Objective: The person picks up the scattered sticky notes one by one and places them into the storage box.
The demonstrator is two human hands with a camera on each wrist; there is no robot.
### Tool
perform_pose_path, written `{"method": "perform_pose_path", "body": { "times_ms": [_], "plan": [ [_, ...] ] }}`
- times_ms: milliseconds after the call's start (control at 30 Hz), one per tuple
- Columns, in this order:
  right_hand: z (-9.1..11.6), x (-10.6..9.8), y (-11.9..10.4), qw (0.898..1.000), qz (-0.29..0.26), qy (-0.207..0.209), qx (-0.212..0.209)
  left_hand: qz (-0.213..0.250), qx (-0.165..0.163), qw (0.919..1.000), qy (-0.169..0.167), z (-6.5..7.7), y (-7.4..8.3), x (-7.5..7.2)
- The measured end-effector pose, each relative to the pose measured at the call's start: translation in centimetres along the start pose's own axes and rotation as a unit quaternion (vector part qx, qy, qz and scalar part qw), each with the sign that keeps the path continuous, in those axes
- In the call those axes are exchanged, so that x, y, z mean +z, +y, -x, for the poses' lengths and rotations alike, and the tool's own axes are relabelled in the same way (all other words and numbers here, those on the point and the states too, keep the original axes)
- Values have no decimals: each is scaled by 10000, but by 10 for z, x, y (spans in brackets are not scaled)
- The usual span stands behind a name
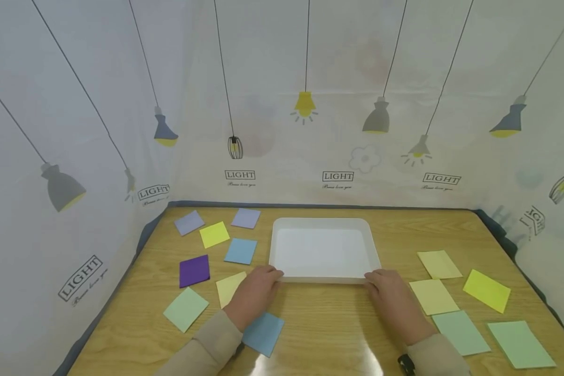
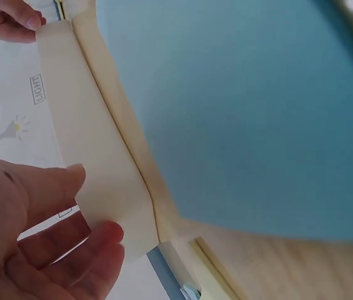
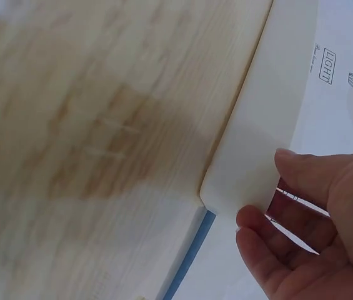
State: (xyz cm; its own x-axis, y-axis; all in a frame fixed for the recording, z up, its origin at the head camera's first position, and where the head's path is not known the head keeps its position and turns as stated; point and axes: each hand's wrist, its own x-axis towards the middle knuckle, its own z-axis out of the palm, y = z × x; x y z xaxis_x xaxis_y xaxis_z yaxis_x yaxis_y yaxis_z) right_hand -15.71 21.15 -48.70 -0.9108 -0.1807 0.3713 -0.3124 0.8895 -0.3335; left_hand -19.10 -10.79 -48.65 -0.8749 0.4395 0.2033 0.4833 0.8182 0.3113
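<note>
**Trainee:** State the tray's location and the grip.

**Instructor:** Set 12 o'clock away from the person. The white tray (image 1: 324, 253) sits on the surface (image 1: 324, 324), just toward 12 from its middle. The left hand (image 1: 256, 290) holds its corner at about 8; the right hand (image 1: 395, 295) holds the one at about 4. On both, the fingers (image 2: 104, 237) are partly curled, pinching the near wall's corner with the thumb (image 2: 73, 178). The far wall is unsupported.

**Trainee:** What faults are possible from here?

**Instructor:** Three, in my judgement. First, tipping: if raised by the near corners alone, the tray may dip toward 12. Second, skewing: an uneven pull would swing one end ahead of the other. Third, disturbed papers: the left forearm passes over the blue note (image 1: 264, 333) at about 7, and the left hand partly covers a pale yellow note (image 1: 226, 287) at about 8; a low sweep could drag either one. A second pale yellow note (image 1: 433, 296) lies near the right hand, at about 3.

**Trainee:** Orientation?

**Instructor:** The long axis runs from 9 to 3, roughly square to the person. The open face points up. No spout or handle is visible to mark a front.
</note>
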Motion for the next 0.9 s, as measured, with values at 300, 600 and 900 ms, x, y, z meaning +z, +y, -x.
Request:
{"method": "perform_pose_path", "body": {
  "times_ms": [300, 600, 900],
  "plan": [
    [-1, -1, 2, 9988, -187, -296, 330, -106, 169, 9996, 188, -6, 0, 0],
    [3, -6, 2, 9982, -256, -369, 403, -184, 378, 9990, 173, -4, 1, -1],
    [10, -11, 0, 9966, -311, -554, 516, -120, 248, 9995, -169, 4, 10, -5]
  ]
}}
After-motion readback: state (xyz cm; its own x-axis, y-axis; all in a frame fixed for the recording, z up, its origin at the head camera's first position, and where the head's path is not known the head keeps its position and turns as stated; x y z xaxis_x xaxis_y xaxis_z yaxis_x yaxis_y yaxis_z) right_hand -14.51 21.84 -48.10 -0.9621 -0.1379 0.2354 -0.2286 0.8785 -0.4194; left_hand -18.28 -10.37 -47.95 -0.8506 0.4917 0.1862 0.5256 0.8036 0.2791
